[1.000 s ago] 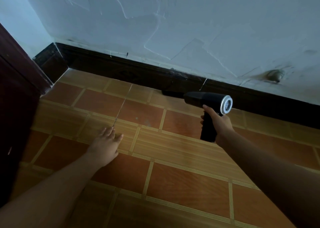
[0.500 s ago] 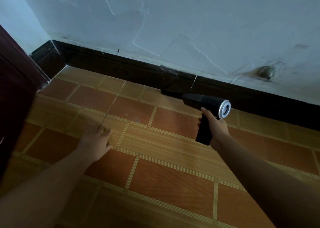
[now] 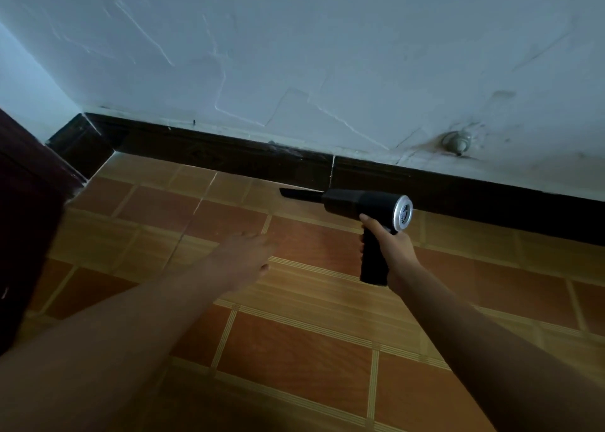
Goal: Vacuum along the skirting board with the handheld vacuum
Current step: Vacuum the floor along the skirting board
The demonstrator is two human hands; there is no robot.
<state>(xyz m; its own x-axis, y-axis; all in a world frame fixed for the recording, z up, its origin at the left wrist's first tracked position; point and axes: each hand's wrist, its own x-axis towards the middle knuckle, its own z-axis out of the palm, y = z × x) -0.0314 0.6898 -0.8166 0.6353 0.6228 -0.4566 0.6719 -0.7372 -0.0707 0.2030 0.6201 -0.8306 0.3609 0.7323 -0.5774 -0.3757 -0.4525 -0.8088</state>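
A black handheld vacuum [image 3: 357,202] with a silver rear vent is held by its pistol grip in my right hand [image 3: 388,246]. Its narrow nozzle points left, low over the floor, with the tip close to the foot of the dark skirting board [image 3: 229,156]. The skirting board runs along the base of the white wall from the left corner to the right edge. My left hand [image 3: 244,258] hovers over the tiles left of the vacuum, fingers apart and blurred, holding nothing.
Orange and tan floor tiles [image 3: 294,349] fill the foreground. A dark wooden door or panel [image 3: 23,222] stands at the left edge by the corner. The white wall [image 3: 294,54] is cracked, and a small round fitting [image 3: 456,143] sticks out above the skirting at right.
My left hand has lifted off the tiles and swung right, toward the vacuum. The vacuum has stayed by the skirting board, and the view has tilted up.
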